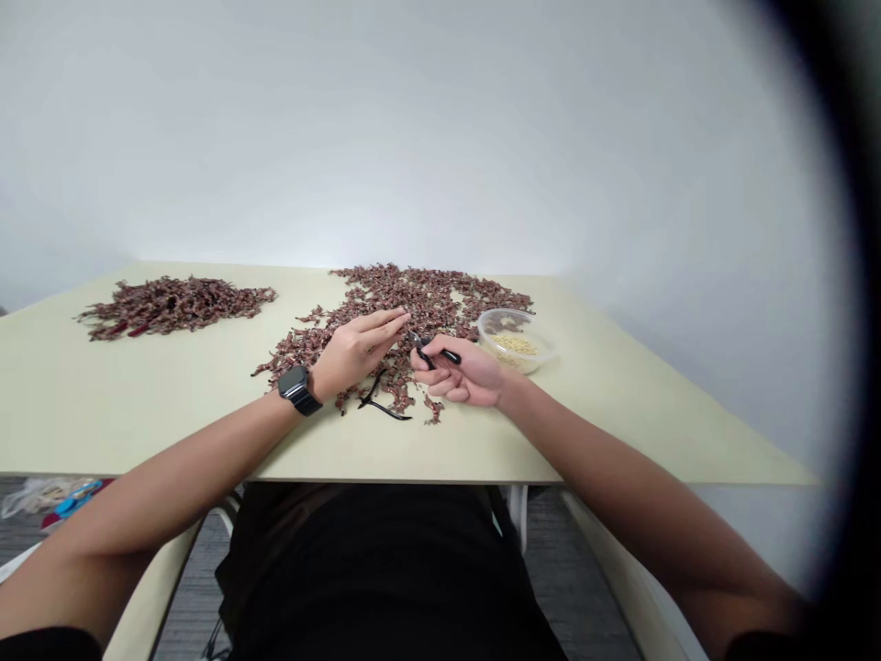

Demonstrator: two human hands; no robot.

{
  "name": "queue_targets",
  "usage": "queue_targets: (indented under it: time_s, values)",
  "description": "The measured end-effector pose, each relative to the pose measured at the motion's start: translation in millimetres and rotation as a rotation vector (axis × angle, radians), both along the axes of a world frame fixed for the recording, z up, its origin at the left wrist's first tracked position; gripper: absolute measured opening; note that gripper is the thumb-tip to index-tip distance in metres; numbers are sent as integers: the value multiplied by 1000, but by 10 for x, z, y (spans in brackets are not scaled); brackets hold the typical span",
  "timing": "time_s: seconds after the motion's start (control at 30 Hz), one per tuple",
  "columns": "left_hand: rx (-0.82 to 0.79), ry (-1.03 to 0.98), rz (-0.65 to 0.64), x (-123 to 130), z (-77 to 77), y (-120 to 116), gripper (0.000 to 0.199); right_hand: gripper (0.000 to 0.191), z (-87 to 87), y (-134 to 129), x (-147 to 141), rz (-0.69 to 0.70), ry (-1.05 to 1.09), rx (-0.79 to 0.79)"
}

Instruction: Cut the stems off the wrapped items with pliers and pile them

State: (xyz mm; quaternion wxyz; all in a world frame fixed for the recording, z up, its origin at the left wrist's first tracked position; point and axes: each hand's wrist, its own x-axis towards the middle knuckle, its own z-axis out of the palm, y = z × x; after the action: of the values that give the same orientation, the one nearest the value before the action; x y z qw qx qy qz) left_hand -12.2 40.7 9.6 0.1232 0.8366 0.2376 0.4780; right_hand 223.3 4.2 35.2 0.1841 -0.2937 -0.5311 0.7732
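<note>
My right hand [464, 372] is wrapped round small nippers with black handles [451, 356], whose metal jaws point up and left. Just left of the jaws, my left hand [358, 347], a black watch on its wrist, has its fingers pressed together at the tips. Whatever is between those fingertips is too small to make out. Under and behind both hands spreads a wide heap of small reddish-brown pieces [427, 298] with irregular, knobbly shapes. A second black-handled tool [384, 408] lies on the table below my left hand, and one loose brown piece [433, 409] is near my right hand.
A clear round plastic bowl [551, 353] holding small yellow bits stands right of my right hand. Another brown pile [172, 308] lies at the left of the pale yellow table [309, 450]. A white wall rises behind. Bags lie on the floor at lower left.
</note>
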Motion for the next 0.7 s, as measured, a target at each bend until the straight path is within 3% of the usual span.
queue_targets:
  time_s: [0.07,0.13,0.2,0.27,0.43,0.7]
  values:
    - [-127,-64,28,13,-4,10,42,24,-39,12,-14,-122,-76,167]
    - [-381,-182,14,33,-22,21,48,23,-102,13,-47,-334,-231,498]
    - [-670,-305,-86,49,-46,36,52,22,-169,13,-75,-511,-424,859]
    - [-898,-398,-221,52,-69,52,51,21,-224,16,-85,-569,-574,1083]
    - [-1116,-463,-397,42,-107,68,38,20,-295,31,-74,-522,-681,1204]
    - [-1117,-427,-401,53,-98,40,47,14,-284,12,-77,-485,-636,1196]
